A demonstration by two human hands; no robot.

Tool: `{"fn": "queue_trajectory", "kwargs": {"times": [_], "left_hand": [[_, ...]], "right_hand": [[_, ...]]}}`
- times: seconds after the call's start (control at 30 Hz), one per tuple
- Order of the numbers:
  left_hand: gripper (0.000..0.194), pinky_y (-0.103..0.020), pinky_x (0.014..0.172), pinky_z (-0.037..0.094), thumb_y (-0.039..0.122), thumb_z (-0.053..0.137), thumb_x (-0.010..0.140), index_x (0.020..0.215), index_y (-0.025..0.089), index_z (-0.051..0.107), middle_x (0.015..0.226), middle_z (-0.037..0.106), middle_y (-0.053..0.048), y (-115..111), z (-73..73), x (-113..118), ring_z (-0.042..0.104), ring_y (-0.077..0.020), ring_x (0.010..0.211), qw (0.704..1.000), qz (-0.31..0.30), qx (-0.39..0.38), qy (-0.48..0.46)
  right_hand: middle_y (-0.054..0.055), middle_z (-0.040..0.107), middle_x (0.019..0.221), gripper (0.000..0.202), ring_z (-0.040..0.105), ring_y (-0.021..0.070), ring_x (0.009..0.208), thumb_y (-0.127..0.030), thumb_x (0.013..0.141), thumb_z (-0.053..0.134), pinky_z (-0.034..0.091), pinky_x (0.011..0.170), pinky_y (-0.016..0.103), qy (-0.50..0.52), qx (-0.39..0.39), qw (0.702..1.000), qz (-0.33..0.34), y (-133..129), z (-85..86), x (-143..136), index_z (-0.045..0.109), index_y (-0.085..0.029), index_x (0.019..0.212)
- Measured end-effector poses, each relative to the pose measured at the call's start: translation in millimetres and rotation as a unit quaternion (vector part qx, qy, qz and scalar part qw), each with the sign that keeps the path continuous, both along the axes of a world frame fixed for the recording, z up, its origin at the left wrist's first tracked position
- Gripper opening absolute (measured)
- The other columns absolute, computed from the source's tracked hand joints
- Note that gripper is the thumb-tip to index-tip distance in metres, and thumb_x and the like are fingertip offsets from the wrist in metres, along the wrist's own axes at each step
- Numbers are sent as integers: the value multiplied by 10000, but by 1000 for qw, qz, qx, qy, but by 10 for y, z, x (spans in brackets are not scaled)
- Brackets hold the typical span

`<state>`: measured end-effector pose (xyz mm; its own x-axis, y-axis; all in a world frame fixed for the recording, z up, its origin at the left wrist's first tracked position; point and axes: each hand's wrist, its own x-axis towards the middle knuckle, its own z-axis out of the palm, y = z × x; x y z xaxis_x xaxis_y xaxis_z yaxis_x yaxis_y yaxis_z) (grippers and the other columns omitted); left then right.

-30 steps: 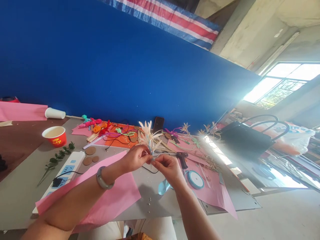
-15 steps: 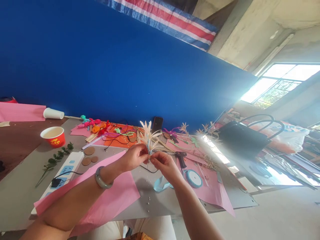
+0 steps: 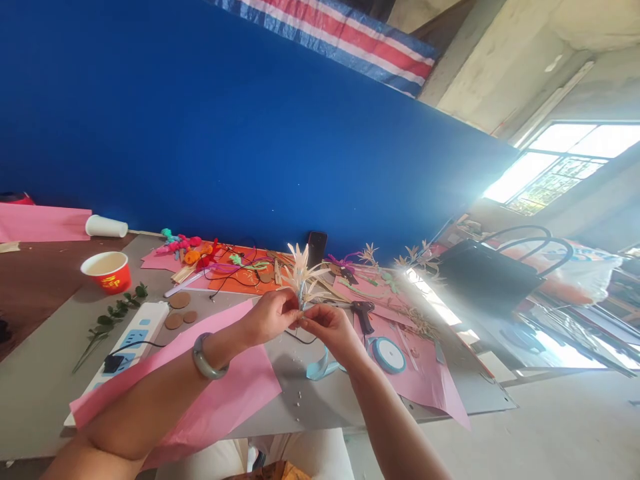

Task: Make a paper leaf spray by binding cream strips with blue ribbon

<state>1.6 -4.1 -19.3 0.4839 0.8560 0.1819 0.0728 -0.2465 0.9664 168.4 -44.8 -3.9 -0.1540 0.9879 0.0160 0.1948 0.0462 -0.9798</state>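
A cream artificial flower (image 3: 300,268) with narrow pointed petals stands upright above the table, with light blue at its base. My left hand (image 3: 273,313) is closed round its stem just under the petals. My right hand (image 3: 327,327) pinches at the same spot, fingertips touching the left ones, on what looks like the light blue ribbon (image 3: 318,370). That ribbon hangs in a loop below my right hand, towards a ribbon spool (image 3: 389,355) lying on pink paper. My fingers hide the exact pinch point.
A glue gun (image 3: 363,316) lies beyond the spool. On the left are a power strip (image 3: 131,347), a green leaf sprig (image 3: 107,323), cardboard discs (image 3: 179,301) and a red paper cup (image 3: 106,272). Pink paper (image 3: 240,373) lies under my left forearm. A phone (image 3: 317,249) leans against the blue panel.
The hands and flower have shifted very slightly to the right. The hanging ribbon loop has changed shape a little, and the grip looks the same.
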Motion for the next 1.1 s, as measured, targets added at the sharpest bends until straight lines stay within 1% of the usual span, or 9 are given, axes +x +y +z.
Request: {"fn": "queue_trajectory", "kwargs": {"times": [0.2, 0.33, 0.47, 0.6, 0.7, 0.77, 0.83, 0.97, 1.1], "left_hand": [[103, -247, 549, 479, 256, 598, 727, 705, 179, 534, 611, 624, 3, -18, 11, -17, 620, -150, 574, 999, -5, -51, 14], [112, -241, 538, 462, 275, 598, 726, 709, 175, 551, 603, 631, 2, -42, 24, 0, 605, -147, 565, 999, -3, -44, 27], [97, -238, 545, 436, 256, 575, 737, 690, 172, 566, 587, 626, -1, -54, 8, 44, 577, -140, 560, 996, 43, 27, 67], [70, -234, 554, 407, 194, 542, 739, 675, 170, 558, 583, 608, 3, -42, -50, 87, 554, -132, 556, 987, 80, 102, 93], [60, -232, 556, 401, 175, 538, 731, 675, 169, 557, 593, 603, 2, -26, -94, 105, 549, -130, 556, 983, 100, 125, 88], [55, -232, 553, 405, 170, 540, 724, 671, 169, 554, 590, 604, 2, -21, -98, 103, 557, -132, 555, 984, 104, 118, 83], [53, -231, 544, 415, 175, 542, 722, 670, 170, 548, 582, 612, 3, -20, -80, 88, 575, -137, 554, 989, 93, 90, 70], [95, -239, 524, 452, 243, 583, 724, 688, 175, 527, 547, 623, 2, -25, -32, 51, 615, -158, 550, 997, 70, 1, 36], [141, -244, 513, 482, 275, 619, 710, 705, 173, 523, 549, 626, 1, -31, -18, 49, 635, -162, 545, 996, 31, -77, -11]], "right_hand": [[9, 651, 628, 191, 536, 124, 560, -327, 722, 717, 376, 523, 240, -69, 49, 996, 16, -5, 1, 66, 647, -157, 671], [12, 648, 646, 150, 554, 138, 591, -294, 724, 705, 404, 547, 247, -87, 73, 994, 5, 3, -47, 96, 647, -163, 680], [4, 635, 633, 91, 544, 136, 573, -236, 722, 677, 406, 543, 244, -152, 124, 979, -55, -27, -122, 46, 641, -172, 667], [10, 623, 631, 91, 546, 140, 582, -182, 733, 626, 416, 574, 248, -220, 240, 935, -140, -96, -243, -93, 627, -182, 642], [24, 626, 641, 121, 565, 151, 605, -180, 764, 591, 433, 610, 259, -234, 288, 911, -180, -128, -322, -189, 624, -184, 647], [32, 638, 649, 133, 570, 153, 606, -185, 776, 587, 437, 618, 264, -232, 286, 910, -189, -129, -333, -210, 624, -183, 648], [37, 649, 658, 131, 572, 154, 602, -199, 779, 599, 438, 607, 263, -219, 261, 924, -174, -115, -299, -186, 628, -179, 652], [40, 659, 667, 111, 580, 156, 600, -238, 779, 628, 433, 561, 252, -172, 186, 964, -78, -66, -159, -42, 644, -166, 696], [34, 653, 666, 113, 577, 155, 602, -252, 783, 632, 428, 550, 250, -155, 174, 972, -19, -38, -77, 76, 643, -166, 711]]}}
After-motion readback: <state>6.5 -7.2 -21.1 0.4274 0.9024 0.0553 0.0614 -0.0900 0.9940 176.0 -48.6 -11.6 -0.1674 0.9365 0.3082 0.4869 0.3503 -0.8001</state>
